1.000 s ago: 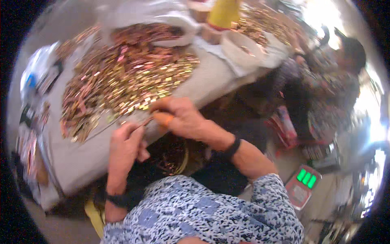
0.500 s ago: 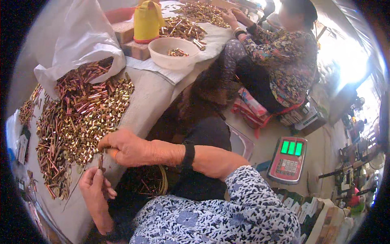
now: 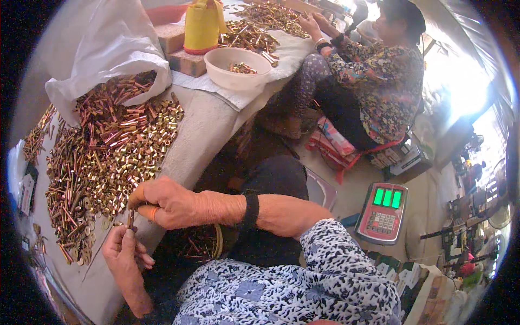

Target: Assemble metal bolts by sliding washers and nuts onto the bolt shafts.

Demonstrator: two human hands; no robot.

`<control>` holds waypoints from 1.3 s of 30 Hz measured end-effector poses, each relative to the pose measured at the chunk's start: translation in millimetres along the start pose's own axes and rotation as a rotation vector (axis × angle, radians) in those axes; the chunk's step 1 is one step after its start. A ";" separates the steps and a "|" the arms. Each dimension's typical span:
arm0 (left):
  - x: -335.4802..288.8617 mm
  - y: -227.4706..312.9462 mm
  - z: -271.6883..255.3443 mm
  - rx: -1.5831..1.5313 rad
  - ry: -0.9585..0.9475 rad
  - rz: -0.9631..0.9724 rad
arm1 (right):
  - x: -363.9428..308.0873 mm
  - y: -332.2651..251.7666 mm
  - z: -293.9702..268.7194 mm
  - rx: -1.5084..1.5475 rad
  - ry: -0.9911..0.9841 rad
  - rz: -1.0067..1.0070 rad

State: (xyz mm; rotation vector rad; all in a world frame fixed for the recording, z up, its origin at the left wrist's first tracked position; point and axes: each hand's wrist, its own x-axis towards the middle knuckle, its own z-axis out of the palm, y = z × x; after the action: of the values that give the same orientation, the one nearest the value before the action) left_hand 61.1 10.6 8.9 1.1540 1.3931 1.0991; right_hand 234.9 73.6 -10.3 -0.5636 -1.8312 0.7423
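My left hand (image 3: 125, 257) is closed in a pinch round the lower part of a slim brass-coloured anchor bolt (image 3: 131, 218), which stands nearly upright. Above it, my right hand (image 3: 168, 203) has its fingers closed at the bolt's top end; whether they pinch a separate small part there is hidden. Orange wrapping shows on its fingers. Just beyond both hands, on a cloth-covered table (image 3: 187, 135), lies a heap of short metal sleeves (image 3: 135, 146), with threaded bolts (image 3: 67, 189) to the left and flat washers (image 3: 86, 238) at the near end.
A white sack (image 3: 114, 49) spills bolts onto the table. Behind are a pale bowl (image 3: 238, 81) with metal pieces and a yellow bag (image 3: 201, 30). Across from me sits another person (image 3: 374, 76). A red scale (image 3: 381, 214) is at right; a container of bolts (image 3: 197, 241) sits below my right forearm.
Both hands stay together on the bolt, with my right fingers shifted very slightly leftward and down. The view has moved a little; the table's things appear slightly farther right.
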 end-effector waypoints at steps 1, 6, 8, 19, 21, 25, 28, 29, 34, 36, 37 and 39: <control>-0.5 0.0 -0.6 -0.006 0.006 0.003 | 0.3 1.1 1.0 0.009 0.014 -0.007; -2.4 3.3 -3.7 0.056 0.002 -0.002 | 5.9 5.9 0.2 0.062 0.032 -0.078; -3.4 3.9 -3.4 0.063 0.005 -0.007 | 6.5 4.9 -1.2 0.064 0.013 -0.063; -2.1 -0.3 -7.7 0.074 -0.033 -0.006 | 4.5 0.5 -1.7 -0.023 -0.031 -0.046; -2.6 -0.3 -8.4 0.067 -0.029 -0.009 | 5.1 -4.1 -3.3 -0.069 -0.064 -0.041; -1.1 -0.6 -6.1 0.103 0.002 0.020 | 5.0 2.7 0.8 -0.010 -0.013 -0.102; -3.0 4.0 -7.5 0.121 -0.018 0.011 | 7.8 5.9 2.6 0.066 -0.028 -0.112; -4.2 4.9 -9.4 0.104 -0.025 -0.006 | 8.7 5.8 3.2 0.103 -0.042 -0.121; -6.0 10.3 -13.3 0.139 -0.013 -0.092 | 11.3 3.0 0.6 0.023 -0.131 -0.063; -8.6 10.2 -15.0 0.195 -0.015 -0.028 | 13.3 -0.7 2.8 -0.091 -0.201 -0.017; -4.7 8.6 -9.8 0.227 -0.041 0.008 | 11.3 -5.3 -3.4 -0.154 -0.222 0.047; -10.9 9.7 -12.0 0.194 -0.031 0.021 | 12.3 -8.8 2.4 -0.288 -0.238 0.051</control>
State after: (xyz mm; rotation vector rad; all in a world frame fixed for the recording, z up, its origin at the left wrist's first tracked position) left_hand 50.9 0.5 21.2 1.3209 1.4915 0.9717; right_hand 227.9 75.2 3.2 -0.7352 -2.1717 0.6024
